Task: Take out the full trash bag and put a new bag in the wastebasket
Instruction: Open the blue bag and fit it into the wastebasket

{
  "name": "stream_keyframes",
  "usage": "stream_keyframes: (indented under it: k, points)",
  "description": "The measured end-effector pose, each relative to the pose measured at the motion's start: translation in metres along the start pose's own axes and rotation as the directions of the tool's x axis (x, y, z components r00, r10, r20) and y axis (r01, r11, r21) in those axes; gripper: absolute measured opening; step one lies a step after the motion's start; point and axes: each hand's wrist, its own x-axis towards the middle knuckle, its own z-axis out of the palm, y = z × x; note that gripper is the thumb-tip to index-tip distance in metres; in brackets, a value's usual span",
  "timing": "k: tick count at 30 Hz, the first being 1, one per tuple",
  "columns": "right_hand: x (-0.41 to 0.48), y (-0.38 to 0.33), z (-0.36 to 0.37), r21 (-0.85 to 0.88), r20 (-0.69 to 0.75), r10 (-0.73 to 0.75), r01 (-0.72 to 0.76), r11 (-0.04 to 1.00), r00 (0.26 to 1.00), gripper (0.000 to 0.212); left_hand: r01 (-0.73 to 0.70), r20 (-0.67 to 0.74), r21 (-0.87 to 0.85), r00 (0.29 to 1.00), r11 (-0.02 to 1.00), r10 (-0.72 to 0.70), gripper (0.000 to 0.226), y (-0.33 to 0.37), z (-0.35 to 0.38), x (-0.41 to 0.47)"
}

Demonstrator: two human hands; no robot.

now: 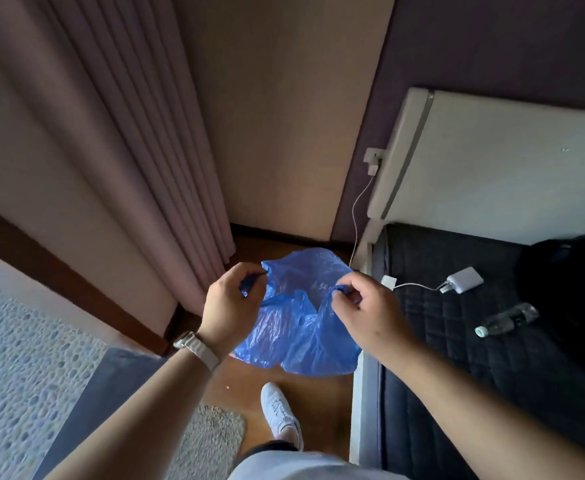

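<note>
Wood floor [318,403]; both hands' fingers [344,292] pinch thin crinkled blue bag [294,327].

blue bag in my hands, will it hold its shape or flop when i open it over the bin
Probably floppy: the blue bag hangs crumpled between the left hand and right hand. It looks thin and translucent, so likely very light, and may cling or slip.

Thin, crinkled, glossy blue plastic bag [298,317]; polished wood floor [318,403]; matt pleated cloth curtain [111,140].
</note>
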Motion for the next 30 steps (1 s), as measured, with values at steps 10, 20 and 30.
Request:
stream_keyframes:
  k: [10,20,30]
  points:
    - [0.142,-0.014,0.045,-0.063,0.133,-0.065,0.074,0.995,0.989,0.011,0.041,-0.041,-0.069,0.998,0.997,-0.044,0.015,-0.033,0.007,0.117]
    - [0.217,0.017,0.120,0.029,0.436,-0.143,0.145,0.989,0.889,0.007,0.331,-0.211,-0.025,0.921,0.943,-0.328,0.021,-0.103,0.006,0.126]
    - [0.298,0.060,0.209,0.270,0.708,-0.319,0.176,0.947,0.631,0.004,0.682,-0.458,-0.084,0.622,0.727,-0.636,0.019,-0.139,0.034,0.143]
